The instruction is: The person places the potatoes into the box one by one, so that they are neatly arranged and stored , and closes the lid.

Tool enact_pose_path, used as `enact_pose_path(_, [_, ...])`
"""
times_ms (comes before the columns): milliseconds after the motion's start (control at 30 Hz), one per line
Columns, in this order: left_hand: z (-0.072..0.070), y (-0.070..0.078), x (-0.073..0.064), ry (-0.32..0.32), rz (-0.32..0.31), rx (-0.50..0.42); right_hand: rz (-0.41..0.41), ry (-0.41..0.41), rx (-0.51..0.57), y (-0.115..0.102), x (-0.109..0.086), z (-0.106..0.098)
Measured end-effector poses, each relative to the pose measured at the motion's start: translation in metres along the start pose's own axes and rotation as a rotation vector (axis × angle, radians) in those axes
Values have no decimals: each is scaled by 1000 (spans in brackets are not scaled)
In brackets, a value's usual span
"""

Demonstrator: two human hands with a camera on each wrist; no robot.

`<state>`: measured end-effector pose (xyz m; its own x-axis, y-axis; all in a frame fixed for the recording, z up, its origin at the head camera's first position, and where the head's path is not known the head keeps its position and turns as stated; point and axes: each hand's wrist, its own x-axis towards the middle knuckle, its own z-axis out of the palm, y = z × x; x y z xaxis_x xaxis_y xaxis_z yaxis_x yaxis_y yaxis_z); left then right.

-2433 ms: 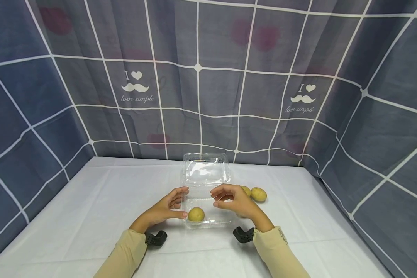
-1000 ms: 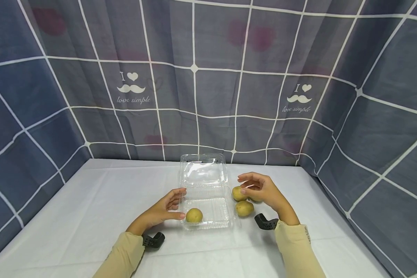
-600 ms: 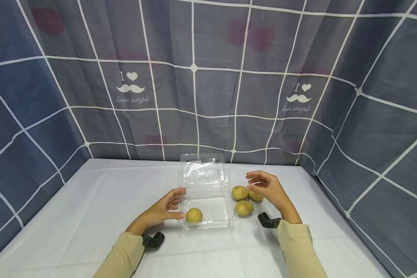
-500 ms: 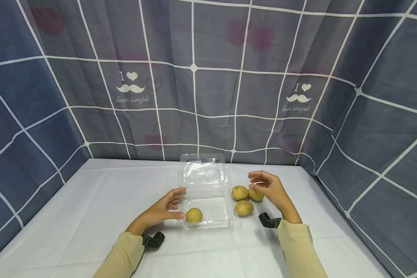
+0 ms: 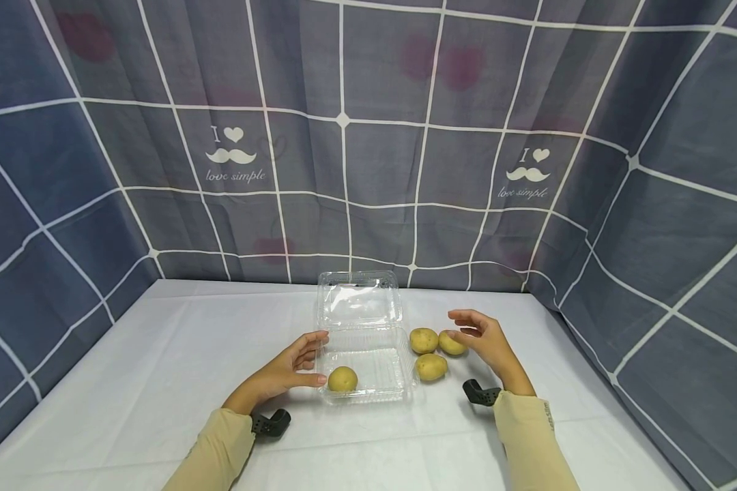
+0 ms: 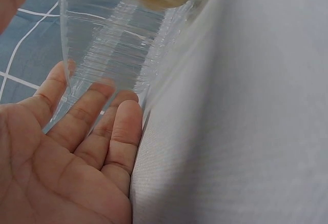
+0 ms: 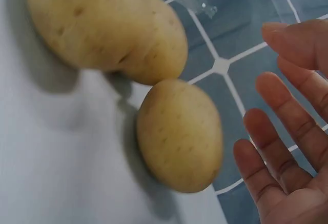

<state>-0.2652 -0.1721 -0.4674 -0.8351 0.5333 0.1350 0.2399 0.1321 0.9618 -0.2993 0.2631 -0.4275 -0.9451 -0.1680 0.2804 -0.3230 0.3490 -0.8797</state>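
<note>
three loose potatoes [image 5: 431, 367] lie just beside the right hand [image 5: 486, 341].

three potatoes [image 7: 179, 136] | on white cloth [image 7: 61, 172] | right hand [image 7: 307, 136] near, fingers spread

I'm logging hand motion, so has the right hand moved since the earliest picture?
Yes. In the head view, the right hand has moved rightward relative to the clear clamshell container, from above its right side to near the rightmost potato.
</note>
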Motion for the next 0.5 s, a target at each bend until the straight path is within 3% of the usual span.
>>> enact_pose_path(500, [0, 1, 0, -2, -17, 4, 126, -37, 22, 25, -4, -2])
